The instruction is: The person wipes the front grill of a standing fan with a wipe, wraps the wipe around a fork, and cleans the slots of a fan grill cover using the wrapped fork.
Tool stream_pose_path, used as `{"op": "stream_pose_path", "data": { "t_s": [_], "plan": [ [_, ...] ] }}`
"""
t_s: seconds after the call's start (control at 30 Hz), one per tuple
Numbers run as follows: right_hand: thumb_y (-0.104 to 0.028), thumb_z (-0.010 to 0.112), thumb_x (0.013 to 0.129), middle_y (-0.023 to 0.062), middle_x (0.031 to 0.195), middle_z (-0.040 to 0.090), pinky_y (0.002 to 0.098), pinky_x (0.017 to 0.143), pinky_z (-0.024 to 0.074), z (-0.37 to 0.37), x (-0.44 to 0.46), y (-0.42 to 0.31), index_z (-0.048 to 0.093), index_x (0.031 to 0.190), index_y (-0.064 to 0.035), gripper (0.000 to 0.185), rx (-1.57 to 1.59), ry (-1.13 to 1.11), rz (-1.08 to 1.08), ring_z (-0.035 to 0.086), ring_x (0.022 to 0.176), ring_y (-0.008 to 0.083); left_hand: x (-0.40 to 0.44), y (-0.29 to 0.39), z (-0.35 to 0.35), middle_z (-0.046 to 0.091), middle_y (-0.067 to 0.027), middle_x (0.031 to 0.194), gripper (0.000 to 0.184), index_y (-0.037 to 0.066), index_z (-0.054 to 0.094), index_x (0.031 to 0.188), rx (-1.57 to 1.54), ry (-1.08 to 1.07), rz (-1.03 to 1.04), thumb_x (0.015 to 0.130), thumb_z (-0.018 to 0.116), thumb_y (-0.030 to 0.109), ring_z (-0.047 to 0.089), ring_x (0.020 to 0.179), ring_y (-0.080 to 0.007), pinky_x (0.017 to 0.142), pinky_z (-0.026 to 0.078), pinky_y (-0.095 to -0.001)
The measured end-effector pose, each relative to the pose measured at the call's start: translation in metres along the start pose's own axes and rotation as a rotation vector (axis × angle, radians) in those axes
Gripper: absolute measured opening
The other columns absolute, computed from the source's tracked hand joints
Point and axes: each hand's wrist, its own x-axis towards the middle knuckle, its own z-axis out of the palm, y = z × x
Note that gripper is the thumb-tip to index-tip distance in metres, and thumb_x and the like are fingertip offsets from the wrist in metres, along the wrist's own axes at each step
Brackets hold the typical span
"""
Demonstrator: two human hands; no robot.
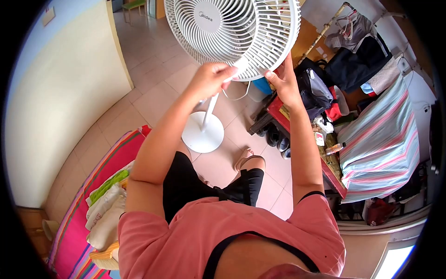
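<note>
A white standing fan (207, 16) with a Midea badge fills the top of the head view. Its thin pole runs down to a round base (203, 135) on the floor. My left hand (211, 81) is closed in a pinch at the lower edge of the front grille. Beside those fingertips is a bright white patch; whether it is a cloth or part of the rim, I cannot tell. My right hand (286, 88) grips the lower right rim of the fan, thumb in front and fingers partly hidden behind it. A white cord (237, 99) loops below the grille.
On the left, folded clothes (109, 211) lie on a pink striped cover (86, 204). To the right, bags (316, 90) and small items crowd a low red table (341, 188), with shoes (278, 139) near it. Striped cloth (381, 144) drapes at far right. My sandalled foot (246, 158) is near the base.
</note>
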Motion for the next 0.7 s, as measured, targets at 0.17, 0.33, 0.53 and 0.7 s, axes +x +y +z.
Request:
{"op": "stream_pose_path", "data": {
  "t_s": [0.17,0.33,0.53,0.7],
  "plan": [
    [-0.012,0.07,0.081,0.0146,0.144,0.031,0.0424,0.101,0.0409,0.003,0.001,-0.002,0.004,0.148,-0.0098,0.094,-0.047,0.004,-0.034,0.038,0.128,0.0299,0.003,-0.009,-0.002,0.048,0.0023,0.057,0.031,0.0,0.066,0.092,0.012,0.01,0.08,0.094,0.056,0.03,0.036,0.039,-0.0036,0.035,0.025,-0.0202],
    [-0.013,0.07,0.082,0.0143,0.144,0.031,0.0424,0.101,0.0398,0.0,-0.001,0.002,0.006,0.148,-0.0096,0.093,-0.01,-0.007,-0.025,0.038,0.128,0.0299,-0.021,-0.015,0.026,0.046,0.0026,0.055,0.031,0.0,0.066,0.091,-0.102,0.015,0.026,0.094,0.056,0.029,0.037,0.04,-0.0039,0.036,0.026,-0.0208],
    [-0.015,0.07,0.082,0.0143,0.143,0.032,0.0421,0.101,0.039,0.001,-0.001,0.003,0.005,0.149,-0.0103,0.093,0.01,-0.01,-0.036,0.038,0.128,0.0298,-0.047,-0.041,0.025,0.049,0.0018,0.053,0.032,0.002,0.069,0.087,0.078,-0.012,-0.008,0.092,0.058,0.032,0.037,0.039,-0.005,0.039,0.03,-0.023],
    [-0.013,0.069,0.082,0.0137,0.143,0.033,0.0419,0.101,0.0393,0.002,0.001,0.005,0.005,0.149,-0.0109,0.093,0.006,-0.016,-0.055,0.038,0.128,0.0296,-0.037,-0.028,0.017,0.048,0.0013,0.052,0.035,0.0,0.069,0.085,0.024,0.045,0.086,0.092,0.058,0.033,0.037,0.039,-0.0052,0.038,0.03,-0.0238]
  ]
}}
